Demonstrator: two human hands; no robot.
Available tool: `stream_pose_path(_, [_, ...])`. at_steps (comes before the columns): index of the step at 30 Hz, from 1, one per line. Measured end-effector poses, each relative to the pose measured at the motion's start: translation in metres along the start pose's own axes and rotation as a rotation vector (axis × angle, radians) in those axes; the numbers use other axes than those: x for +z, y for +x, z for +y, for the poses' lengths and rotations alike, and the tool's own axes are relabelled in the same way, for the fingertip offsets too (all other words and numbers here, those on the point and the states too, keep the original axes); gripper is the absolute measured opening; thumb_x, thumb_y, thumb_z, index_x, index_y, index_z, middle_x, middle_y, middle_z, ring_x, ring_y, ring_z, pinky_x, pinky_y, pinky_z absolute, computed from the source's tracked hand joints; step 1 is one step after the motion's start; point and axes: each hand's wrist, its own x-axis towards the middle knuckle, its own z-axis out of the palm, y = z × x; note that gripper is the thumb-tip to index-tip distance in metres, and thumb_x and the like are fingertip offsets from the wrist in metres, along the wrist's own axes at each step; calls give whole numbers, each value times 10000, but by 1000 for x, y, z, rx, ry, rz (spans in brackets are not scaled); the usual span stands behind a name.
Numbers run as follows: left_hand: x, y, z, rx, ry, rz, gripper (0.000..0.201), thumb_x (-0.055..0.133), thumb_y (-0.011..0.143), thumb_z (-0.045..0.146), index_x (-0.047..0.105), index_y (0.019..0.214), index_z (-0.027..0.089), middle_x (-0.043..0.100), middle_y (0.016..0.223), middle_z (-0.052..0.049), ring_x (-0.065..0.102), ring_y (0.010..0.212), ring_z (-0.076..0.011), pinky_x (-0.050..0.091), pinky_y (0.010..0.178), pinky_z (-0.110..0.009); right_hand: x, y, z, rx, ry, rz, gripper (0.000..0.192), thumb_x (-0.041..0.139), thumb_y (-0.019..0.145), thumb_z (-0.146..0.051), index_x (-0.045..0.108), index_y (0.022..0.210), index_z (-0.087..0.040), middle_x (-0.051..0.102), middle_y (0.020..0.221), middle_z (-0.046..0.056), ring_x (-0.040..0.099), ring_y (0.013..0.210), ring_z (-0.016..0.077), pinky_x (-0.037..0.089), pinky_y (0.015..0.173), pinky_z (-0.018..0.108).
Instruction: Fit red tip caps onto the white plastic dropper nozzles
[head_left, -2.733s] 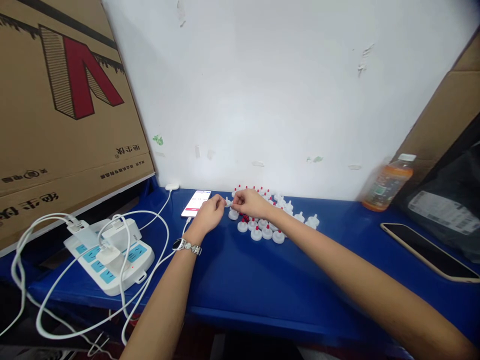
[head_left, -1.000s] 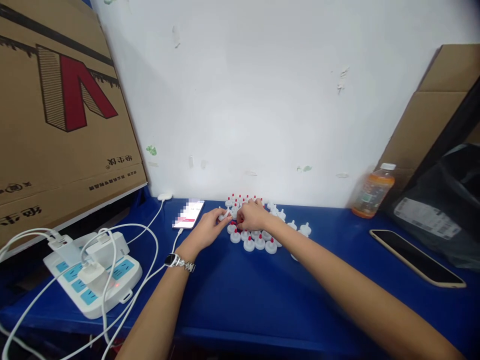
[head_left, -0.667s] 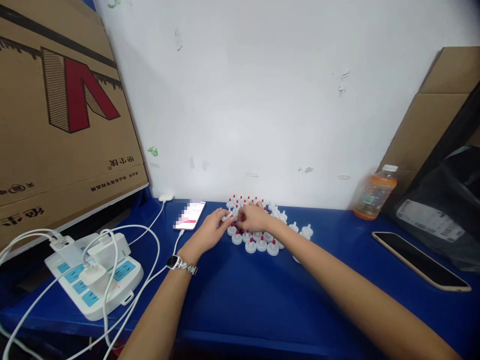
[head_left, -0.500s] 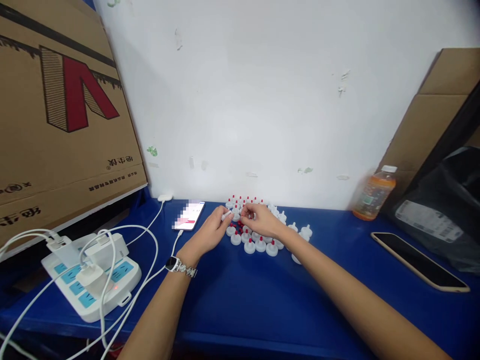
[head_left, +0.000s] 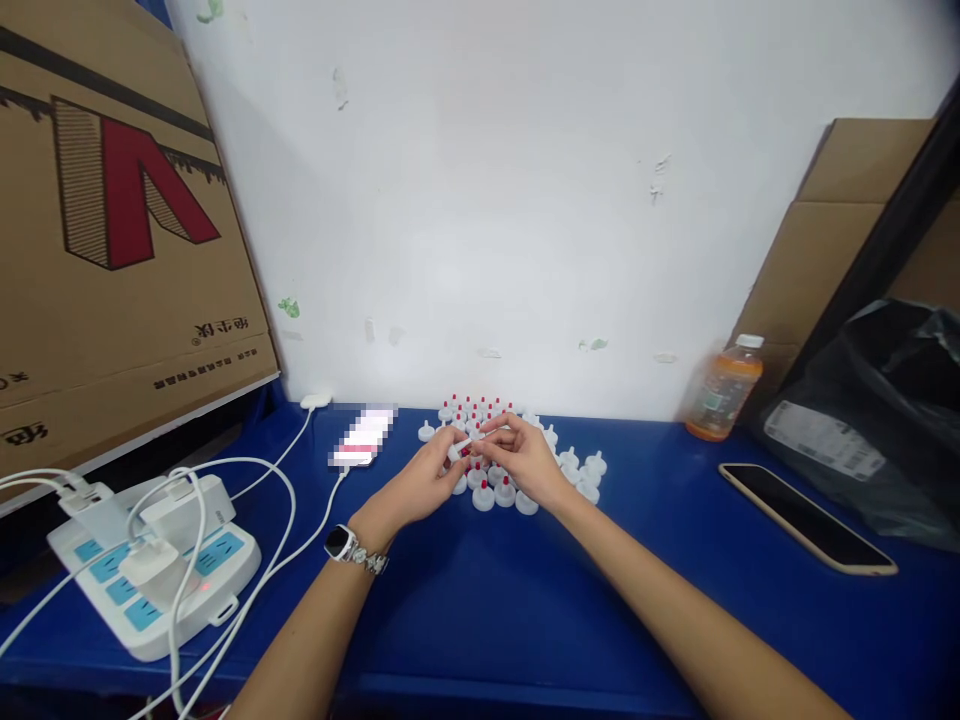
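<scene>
Left hand (head_left: 431, 470): fingers closed on a white nozzle cap (head_left: 456, 452), which is tipped sideways, spout toward the right hand (head_left: 521, 455). Right hand: thumb and forefinger bent close around the spout end; whether they pinch anything cannot be told at this size. Held nozzle cap sits above the left part of the red-tipped nozzle caps (head_left: 484, 495), taken as landmark below.

Risks (judgement): the upright caps stand tightly grouped right under both hands, so a dipping wrist or knuckle could topple several. The held cap is small and smooth; a loose pinch, or a push off the spout's axis, could make it slip or twist. The charging cable (head_left: 324, 515), left of the landmark, runs near the left forearm and could snag on it or on the smartwatch (head_left: 340, 541).

Surface: blue bench (head_left: 480, 580), smooth, faintly glossy. Bare-spouted nozzle caps (head_left: 596, 463) stand at the landmark's right edge; one more bare-spouted cap (head_left: 426, 431) stands to its left. Farther left: a lit phone (head_left: 364, 437) on its cable, then a white power strip (head_left: 150, 640) loaded with adapters (head_left: 187, 505). Well right: a dark-screened phone (head_left: 806, 517) and an orange drink bottle (head_left: 726, 392).

Room: white wall (head_left: 487, 220) behind the landmark, marked with tape scraps; printed cardboard box (head_left: 90, 320) far left; plain cardboard (head_left: 795, 250) and black plastic bag (head_left: 900, 380) far right.
</scene>
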Motion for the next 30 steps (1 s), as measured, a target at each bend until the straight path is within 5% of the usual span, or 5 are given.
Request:
stream_pose_path(7, [4,-3,10,46,-27,-39,281,429,979,434,490,1144,214,537,802,6,467,643,-141,391,601,-271,5,-2,-6,11,29,28,389,815,653,-520,639,707,-176,675,642,11,589,579,120,499,601,265])
stream_pose_path(16, [5,-3,13,81,-22,17,518,402,997,403,299,1463,202,624,1036,-88,580,782,-184,490,771,-357,12,-5,-18,-54,3,30,360,783,709,-506,624,694,-183,650,634,6,578,591,132,478,607,279])
stream_pose_path(21, [4,-4,17,119,-29,72,544,417,993,397,283,1480,197,563,1279,-150,603,991,-232,493,897,-401,17,-10,-23,-137,-71,24,316,761,749,-471,630,720,-185,617,646,-3,543,590,125,443,586,268])
stream_pose_path(25, [3,-2,17,64,-29,62,580,414,993,411,243,1506,204,581,1241,-140,623,915,-212,515,860,-400,18,-12,-20,-170,-134,-13,288,720,798,-442,611,728,-185,593,656,-9,525,601,119,428,593,262])
stream_pose_path(30, [-11,0,2,128,121,235,631,597,897,438,369,1439,207,528,1303,-134,562,1108,-247,489,921,-389,6,5,-23,-250,-205,92,264,693,823,-428,616,766,-182,611,689,2,542,638,127,433,612,263])
